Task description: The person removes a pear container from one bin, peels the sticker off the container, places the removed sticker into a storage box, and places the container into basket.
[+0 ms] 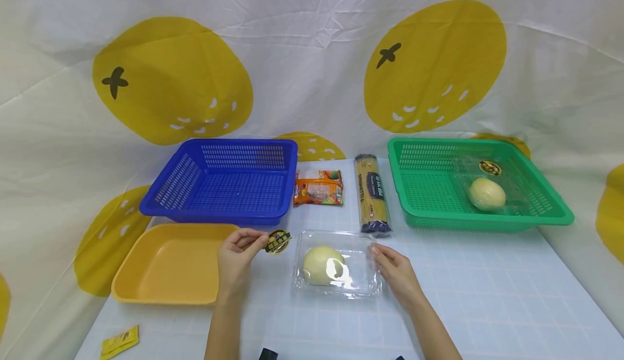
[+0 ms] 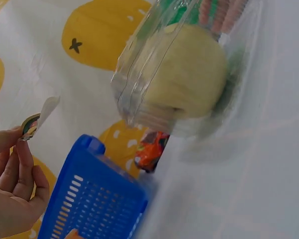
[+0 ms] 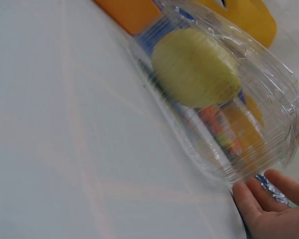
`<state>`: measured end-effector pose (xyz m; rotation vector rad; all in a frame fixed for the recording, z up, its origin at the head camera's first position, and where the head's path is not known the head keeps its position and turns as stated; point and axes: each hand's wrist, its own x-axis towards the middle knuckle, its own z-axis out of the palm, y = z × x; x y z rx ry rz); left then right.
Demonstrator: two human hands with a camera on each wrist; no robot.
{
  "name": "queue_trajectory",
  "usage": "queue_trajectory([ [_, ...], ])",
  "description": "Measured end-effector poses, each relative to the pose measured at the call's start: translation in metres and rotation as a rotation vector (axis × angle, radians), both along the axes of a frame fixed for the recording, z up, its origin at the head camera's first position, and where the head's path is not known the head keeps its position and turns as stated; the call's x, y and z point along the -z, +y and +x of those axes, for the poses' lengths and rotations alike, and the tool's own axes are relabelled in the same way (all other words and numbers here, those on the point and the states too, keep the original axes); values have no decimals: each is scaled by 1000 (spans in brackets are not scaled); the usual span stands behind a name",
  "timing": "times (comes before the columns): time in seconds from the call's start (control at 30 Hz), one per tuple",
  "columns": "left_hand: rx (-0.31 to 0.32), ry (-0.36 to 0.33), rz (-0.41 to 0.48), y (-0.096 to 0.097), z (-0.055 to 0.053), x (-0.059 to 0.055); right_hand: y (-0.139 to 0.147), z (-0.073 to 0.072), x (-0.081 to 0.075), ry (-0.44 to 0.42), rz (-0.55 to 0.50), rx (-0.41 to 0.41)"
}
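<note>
My left hand (image 1: pixel 237 260) pinches a round black-and-gold sticker (image 1: pixel 278 242) between thumb and fingers; in the left wrist view part of the sticker (image 2: pixel 32 125) curls up, showing a pale underside. To its right is a clear plastic clamshell box (image 1: pixel 358 265), closed, on the table. Inside, toward the left, lies a pale yellow-green melon (image 1: pixel 319 265). My right hand (image 1: pixel 397 273) holds the box by its right side. In the right wrist view, the thumb is at the upper edge and the fingers (image 3: pixel 249 196) are at the lower edge of the box.
Behind are a blue basket (image 1: pixel 219 219), an orange snack packet (image 1: pixel 319 188) and a spaghetti pack (image 1: pixel 371 195). A green basket (image 1: pixel 482 220) at right contains another boxed melon (image 1: pixel 487 194) with a round sticker on its lid. At left stand a yellow tray (image 1: pixel 166 262) and a small yellow packet (image 1: pixel 119 342).
</note>
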<state>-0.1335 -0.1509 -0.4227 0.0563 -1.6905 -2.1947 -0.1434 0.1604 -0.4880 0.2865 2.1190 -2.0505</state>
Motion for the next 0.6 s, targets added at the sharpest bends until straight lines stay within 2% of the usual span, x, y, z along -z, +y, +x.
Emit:
queue_trajectory([
  [0.17,-55,36,12,-23,4,0,0,0,0,-3,16,6],
  [0.23,-95,37,-2,-35,6,0,0,0,0,-3,15,9],
  [0.43,-229,17,-2,-71,11,-4,0,0,0,-12,7,5],
  [0.6,-296,-27,42,-103,13,-6,0,0,1,-7,7,-3],
])
